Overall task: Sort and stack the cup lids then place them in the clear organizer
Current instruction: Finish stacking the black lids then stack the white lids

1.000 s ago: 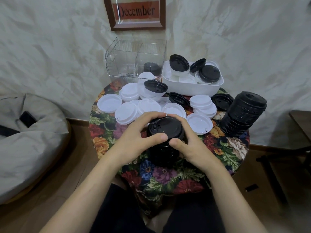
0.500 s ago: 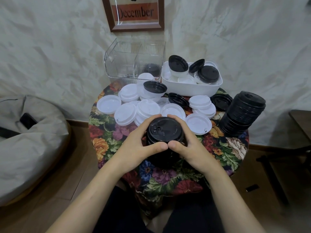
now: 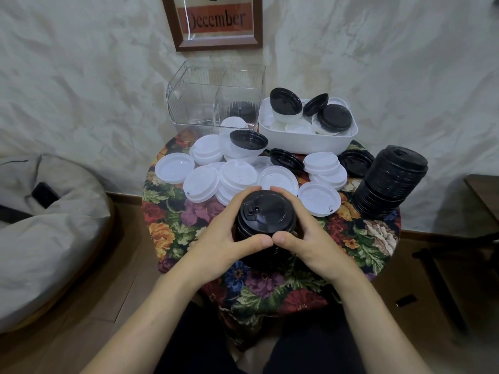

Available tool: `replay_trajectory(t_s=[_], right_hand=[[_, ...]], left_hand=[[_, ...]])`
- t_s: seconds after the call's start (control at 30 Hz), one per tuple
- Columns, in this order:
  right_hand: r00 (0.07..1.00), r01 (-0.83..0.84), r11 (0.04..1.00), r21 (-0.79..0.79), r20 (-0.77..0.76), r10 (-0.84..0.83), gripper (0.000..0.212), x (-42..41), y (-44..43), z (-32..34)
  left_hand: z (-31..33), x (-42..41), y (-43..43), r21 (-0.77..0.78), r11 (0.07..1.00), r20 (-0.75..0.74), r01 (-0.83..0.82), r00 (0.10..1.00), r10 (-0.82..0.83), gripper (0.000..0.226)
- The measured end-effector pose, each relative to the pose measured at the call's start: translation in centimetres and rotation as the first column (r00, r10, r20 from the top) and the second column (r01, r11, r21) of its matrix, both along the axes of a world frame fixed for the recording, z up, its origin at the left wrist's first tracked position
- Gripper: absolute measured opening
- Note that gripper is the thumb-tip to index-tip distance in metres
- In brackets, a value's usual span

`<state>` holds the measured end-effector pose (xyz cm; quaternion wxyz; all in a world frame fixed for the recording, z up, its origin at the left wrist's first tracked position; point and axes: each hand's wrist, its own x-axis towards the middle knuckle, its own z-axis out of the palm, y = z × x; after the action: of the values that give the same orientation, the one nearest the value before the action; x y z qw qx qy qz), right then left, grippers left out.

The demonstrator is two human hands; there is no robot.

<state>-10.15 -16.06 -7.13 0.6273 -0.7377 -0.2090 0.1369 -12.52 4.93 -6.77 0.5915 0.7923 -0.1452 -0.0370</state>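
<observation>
1. We curl the fingers (image 3: 247,193) of our left hand (image 3: 224,238) and right hand (image 3: 310,240) round a stack of black plastic cup lids (image 3: 266,214), thumbs touching.
2. The stack is at the near part of the floral tabletop (image 3: 172,225), well apart from the clear plastic organizer (image 3: 213,98).

My thumbs (image 3: 256,242) have closed the gap on the near side of the black lid stack (image 3: 266,214) and now touch tip to tip. My left hand (image 3: 224,238) and right hand (image 3: 310,238) wrap it more fully, fingertips (image 3: 253,189) drawn closer on the far side.
</observation>
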Motion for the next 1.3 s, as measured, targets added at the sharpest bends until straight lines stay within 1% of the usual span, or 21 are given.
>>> replay_trajectory(t_s=[0.2, 0.43, 0.63, 0.8, 0.87, 0.93, 1.0, 1.03, 1.07, 1.1, 1.13, 1.17, 1.2, 1.23, 1.3], right_hand=[[0.999, -0.029, 1.000, -0.011, 0.019, 0.029, 0.100, 0.1, 0.1, 0.2], [0.999, 0.030, 1.000, 0.002, 0.030, -0.031, 0.098, 0.0, -0.2, 0.4], [0.988, 0.140, 0.989, 0.034, 0.064, -0.142, 0.091, 0.5, -1.8, 1.0], [0.983, 0.172, 0.985, 0.008, 0.066, -0.172, 0.089, 0.6, -1.7, 0.4], [0.984, 0.165, 0.986, -0.001, 0.075, -0.165, 0.086, 0.8, -1.8, 0.2], [0.985, 0.157, 0.988, -0.004, 0.072, -0.157, 0.080, 0.9, -1.9, 0.1], [0.987, 0.149, 0.989, -0.002, 0.068, -0.149, 0.078, 1.0, -1.9, -0.1], [0.987, 0.147, 0.989, -0.001, 0.069, -0.146, 0.078, 0.9, -1.9, -0.1], [0.987, 0.147, 0.989, 0.002, 0.067, -0.146, 0.077, 0.9, -1.8, -0.2], [0.987, 0.146, 0.989, 0.005, 0.065, -0.146, 0.077, 0.9, -1.8, -0.1], [0.987, 0.145, 0.989, 0.008, 0.062, -0.146, 0.077, 0.9, -1.8, -0.1], [0.987, 0.146, 0.989, 0.008, 0.060, -0.146, 0.076, 0.9, -1.9, -0.1], [0.988, 0.147, 0.989, 0.006, 0.056, -0.147, 0.077, 0.9, -1.9, -0.1], [0.988, 0.148, 0.989, 0.005, 0.054, -0.148, 0.077, 0.9, -1.9, -0.1], [0.987, 0.151, 0.988, 0.006, 0.051, -0.151, 0.077, 0.9, -1.9, -0.1]], left_hand=[[-0.8, 0.1, 0.1, -0.059, 0.998, -0.017, 0.024, 1.000, -0.025, 0.085], [-0.8, 0.2, -1.0, -0.166, 0.986, -0.030, 0.009, 0.999, -0.015, 0.084], [-0.3, 2.4, -3.0, -0.147, 0.989, -0.021, 0.035, 0.999, -0.038, 0.086], [-0.2, 2.8, -2.3, -0.160, 0.980, -0.051, 0.116, 0.991, -0.126, 0.093], [0.3, 3.4, -1.7, -0.139, 0.986, -0.028, 0.091, 0.995, -0.096, 0.088], [0.7, 4.6, -1.0, -0.100, 0.995, 0.026, -0.007, 1.000, 0.009, 0.077], [1.3, 6.3, -0.7, -0.021, 0.984, 0.111, -0.176, 0.978, 0.177, 0.051], [1.5, 7.3, -0.6, 0.042, 0.962, 0.196, -0.271, 0.946, 0.258, 0.037], [1.6, 8.5, -0.3, 0.131, 0.925, 0.312, -0.356, 0.901, 0.302, 0.029], [1.7, 9.8, -0.1, 0.231, 0.878, 0.438, -0.419, 0.850, 0.291, 0.028], [1.6, 11.3, 0.0, 0.333, 0.820, 0.549, -0.466, 0.803, 0.233, 0.031], [1.5, 12.8, 0.1, 0.423, 0.751, 0.626, -0.507, 0.763, 0.162, 0.035], [1.5, 14.2, 0.3, 0.489, 0.685, 0.661, -0.540, 0.742, 0.113, 0.038], [1.4, 15.3, 0.4, 0.533, 0.636, 0.662, -0.558, 0.743, 0.098, 0.038], [1.6, 16.3, 0.3, 0.588, 0.592, 0.620, -0.551, 0.778, 0.108, 0.031]])
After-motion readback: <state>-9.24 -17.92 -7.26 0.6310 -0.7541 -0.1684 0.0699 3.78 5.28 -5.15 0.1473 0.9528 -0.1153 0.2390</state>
